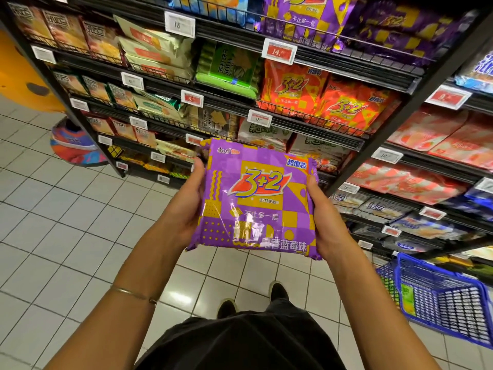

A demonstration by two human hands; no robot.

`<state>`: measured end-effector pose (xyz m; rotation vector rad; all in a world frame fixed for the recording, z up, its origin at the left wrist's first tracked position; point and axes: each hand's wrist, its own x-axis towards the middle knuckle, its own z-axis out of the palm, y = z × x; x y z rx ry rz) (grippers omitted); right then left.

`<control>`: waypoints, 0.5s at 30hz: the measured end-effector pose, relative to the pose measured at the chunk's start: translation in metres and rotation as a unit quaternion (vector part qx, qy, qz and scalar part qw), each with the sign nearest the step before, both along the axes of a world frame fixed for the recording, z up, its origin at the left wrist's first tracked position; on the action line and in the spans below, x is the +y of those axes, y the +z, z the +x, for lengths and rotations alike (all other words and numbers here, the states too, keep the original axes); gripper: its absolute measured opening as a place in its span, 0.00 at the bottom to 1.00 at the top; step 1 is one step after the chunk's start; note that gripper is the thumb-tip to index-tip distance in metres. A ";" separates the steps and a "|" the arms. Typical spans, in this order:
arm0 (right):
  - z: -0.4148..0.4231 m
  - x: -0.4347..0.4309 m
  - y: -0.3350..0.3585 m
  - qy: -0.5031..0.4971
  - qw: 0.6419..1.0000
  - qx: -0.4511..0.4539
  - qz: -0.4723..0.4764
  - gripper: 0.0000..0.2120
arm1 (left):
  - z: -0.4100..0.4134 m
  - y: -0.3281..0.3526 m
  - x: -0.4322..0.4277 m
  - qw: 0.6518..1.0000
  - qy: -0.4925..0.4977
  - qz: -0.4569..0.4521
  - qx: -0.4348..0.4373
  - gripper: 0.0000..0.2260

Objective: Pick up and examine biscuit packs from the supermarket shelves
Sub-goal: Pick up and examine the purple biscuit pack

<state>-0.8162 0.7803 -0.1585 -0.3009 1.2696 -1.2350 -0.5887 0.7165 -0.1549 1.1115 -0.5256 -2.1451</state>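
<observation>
Gripping a purple biscuit pack (256, 201) by its side edges, the left hand (184, 209) and right hand (321, 217) hold it front-up before the shelves (309, 126). Their fingers are hidden behind it, probably curled. A blue basket (440, 297) sits on the floor (66, 236) nearby.

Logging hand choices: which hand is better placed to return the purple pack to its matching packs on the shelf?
Probably the right hand: it holds the purple pack on the side nearer the matching purple packs, which sit on the upper shelf to the right.
</observation>
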 end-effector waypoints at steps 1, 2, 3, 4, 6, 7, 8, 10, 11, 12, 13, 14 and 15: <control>-0.001 0.000 -0.002 -0.011 1.000 0.005 0.003 0.20 | -0.001 0.002 0.000 1.000 -0.003 -0.012 -0.014 0.31; -0.001 -0.001 -0.003 -0.019 1.000 0.006 -0.003 0.21 | -0.003 0.004 0.001 0.999 -0.005 -0.022 -0.034 0.30; -0.002 -0.001 -0.005 -0.022 1.000 0.007 -0.008 0.22 | -0.004 0.005 0.002 0.998 -0.006 -0.034 -0.054 0.29; -0.002 -0.001 -0.006 -0.023 1.000 0.010 -0.010 0.23 | -0.006 0.005 0.003 0.996 -0.004 -0.048 -0.070 0.28; -0.003 0.001 -0.007 -0.020 1.000 0.014 -0.010 0.23 | -0.007 0.007 0.003 0.992 0.014 -0.079 -0.093 0.25; -0.005 0.001 -0.008 -0.018 1.000 0.012 -0.011 0.22 | -0.008 0.008 0.002 0.990 0.025 -0.094 -0.099 0.24; -0.007 0.001 -0.009 -0.017 1.000 0.014 -0.012 0.22 | -0.008 0.009 0.001 0.988 0.040 -0.109 -0.103 0.22; -0.008 0.002 -0.010 -0.016 0.999 0.022 -0.018 0.24 | -0.008 0.011 -0.002 0.982 0.073 -0.135 -0.114 0.18; -0.008 0.003 -0.011 -0.013 0.999 0.025 -0.020 0.26 | -0.009 0.010 -0.004 0.977 0.084 -0.145 -0.131 0.17; -0.007 0.003 -0.011 -0.010 0.999 0.026 -0.020 0.28 | -0.009 0.009 -0.004 0.972 0.092 -0.152 -0.154 0.15; -0.007 0.003 -0.013 -0.006 0.999 0.025 -0.020 0.29 | -0.010 0.008 -0.004 0.966 0.100 -0.159 -0.179 0.14; -0.007 0.003 -0.013 -0.004 1.000 0.023 -0.020 0.29 | -0.010 0.006 -0.005 0.959 0.111 -0.166 -0.199 0.13; -0.008 0.003 -0.014 -0.002 1.000 0.024 -0.020 0.29 | -0.010 0.004 -0.005 0.954 0.124 -0.174 -0.211 0.13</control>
